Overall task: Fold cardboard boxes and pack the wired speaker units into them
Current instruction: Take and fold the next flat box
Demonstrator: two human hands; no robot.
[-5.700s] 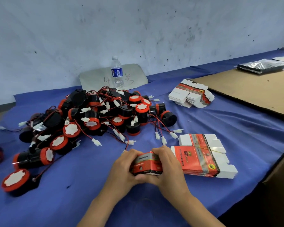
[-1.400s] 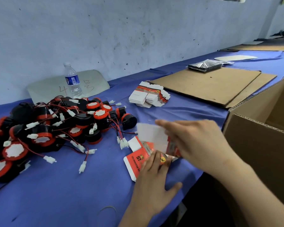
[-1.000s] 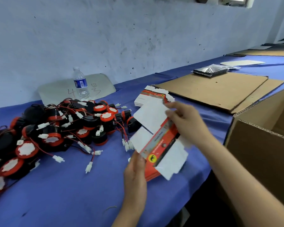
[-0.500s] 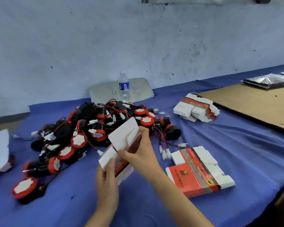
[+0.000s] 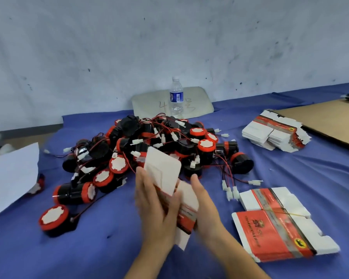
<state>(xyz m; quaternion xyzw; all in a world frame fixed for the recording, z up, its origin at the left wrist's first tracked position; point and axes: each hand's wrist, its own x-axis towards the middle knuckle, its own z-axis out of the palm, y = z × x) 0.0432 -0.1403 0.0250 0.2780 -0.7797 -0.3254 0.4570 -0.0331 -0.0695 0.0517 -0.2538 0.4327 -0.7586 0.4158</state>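
Paper (image 5: 12,174), white, at the left edge of the counter (image 5: 109,248), which is covered in blue cloth. Right of it we note one speaker (image 5: 53,218) lying apart, red rim and white face up, near the front of the pile (image 5: 149,146). The pile is black-and-red speakers heaped mid-counter, with red and black wires and white plugs tangled through. Behind the pile a bottle (image 5: 176,97) stands upright before a grey board (image 5: 197,101) at the wall.

In front of the pile, above the cloth, we see the box (image 5: 165,172): half-formed, red and white, one white flap raised. The left hand (image 5: 155,206) grips its left side, fingers behind and thumb across the red band. The right hand (image 5: 204,200) holds its right side, thumb up, fingers hidden behind the card. Both hands are motion-blurred.

Right of the hands the near stack (image 5: 276,224) of flat boxes, banded, lies by the front edge. The far stack (image 5: 274,133), looser, sits farther back, just beside brown cardboard (image 5: 330,121) at the far right.
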